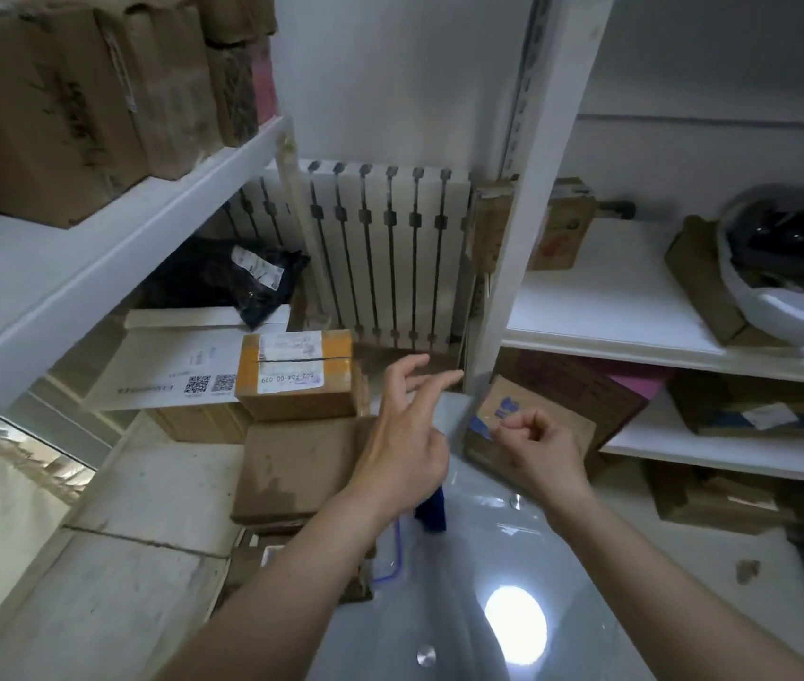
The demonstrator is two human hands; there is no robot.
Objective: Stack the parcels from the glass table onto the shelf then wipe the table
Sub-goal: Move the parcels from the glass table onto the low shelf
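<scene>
My left hand (404, 435) is raised over the far edge of the glass table (488, 572), with thumb and first fingers spread. A dark blue cloth (431, 513) hangs from under its palm, where the lower fingers seem to curl on it. My right hand (537, 444) hovers beside it in a loose fist with nothing in it. Left of the hands, a small orange-taped parcel (296, 376) with a white label sits on a larger brown parcel (301, 469). A brown box with blue print (522, 425) leans just beyond my right hand.
White shelving (635, 307) on the right holds boxes and a helmet (783, 267). A left shelf (110, 228) carries big cartons. A radiator (390, 253) stands behind. Nearby are a white QR-coded box (179, 366), a black bag parcel (237, 277) and a clear blue-edged bag (390, 557).
</scene>
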